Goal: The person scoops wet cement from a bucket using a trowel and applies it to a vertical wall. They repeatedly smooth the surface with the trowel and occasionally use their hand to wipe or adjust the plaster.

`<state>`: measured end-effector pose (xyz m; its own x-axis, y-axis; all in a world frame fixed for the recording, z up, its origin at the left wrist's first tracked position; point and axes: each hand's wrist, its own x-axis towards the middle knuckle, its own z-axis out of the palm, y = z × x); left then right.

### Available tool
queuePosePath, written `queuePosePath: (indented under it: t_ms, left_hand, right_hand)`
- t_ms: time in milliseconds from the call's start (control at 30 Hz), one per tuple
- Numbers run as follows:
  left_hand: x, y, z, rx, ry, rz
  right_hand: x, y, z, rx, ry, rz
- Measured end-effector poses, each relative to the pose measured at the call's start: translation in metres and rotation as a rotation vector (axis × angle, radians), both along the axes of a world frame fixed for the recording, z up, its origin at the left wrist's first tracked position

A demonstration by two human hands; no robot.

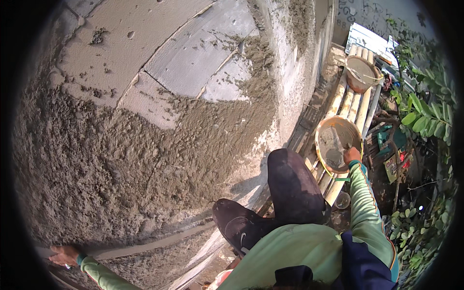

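Observation:
My right hand is closed at the near right rim of an orange-brown bucket, gripping a trowel whose handle is mostly hidden by the fingers. The trowel's blade lies in the wet grey mortar inside. At the far lower left, my left hand rests with its fingers apart against a long straight strip along the wall. Rough, wet mortar covers the lower part of the wall above that hand, while smoother grey blocks show higher up.
Bamboo poles form a platform under the bucket. Farther along them stands a second bucket of mortar. A small clear cup sits near my right sleeve. Green leafy plants and scattered rubbish border the right side. My bent knees are beside the wall.

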<state>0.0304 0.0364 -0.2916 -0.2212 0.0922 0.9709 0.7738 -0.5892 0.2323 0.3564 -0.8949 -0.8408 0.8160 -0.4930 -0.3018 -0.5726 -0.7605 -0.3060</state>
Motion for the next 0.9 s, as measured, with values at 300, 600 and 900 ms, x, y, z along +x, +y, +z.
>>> queuePosePath:
  t_ms: [300, 600, 900]
  left_hand:
    - [-0.007, 0.012, 0.000, -0.025, -0.016, 0.002]
    - [0.000, 0.016, -0.002, -0.033, -0.067, 0.021]
    - [-0.006, 0.015, -0.001, -0.009, -0.042, 0.023]
  right_hand:
    - [0.019, -0.002, -0.072, 0.998, 0.410, -0.276]
    - [-0.055, 0.035, 0.005, 1.391, -0.164, -0.417]
    - [0.003, 0.122, 0.192, 1.988, -1.207, -0.177]
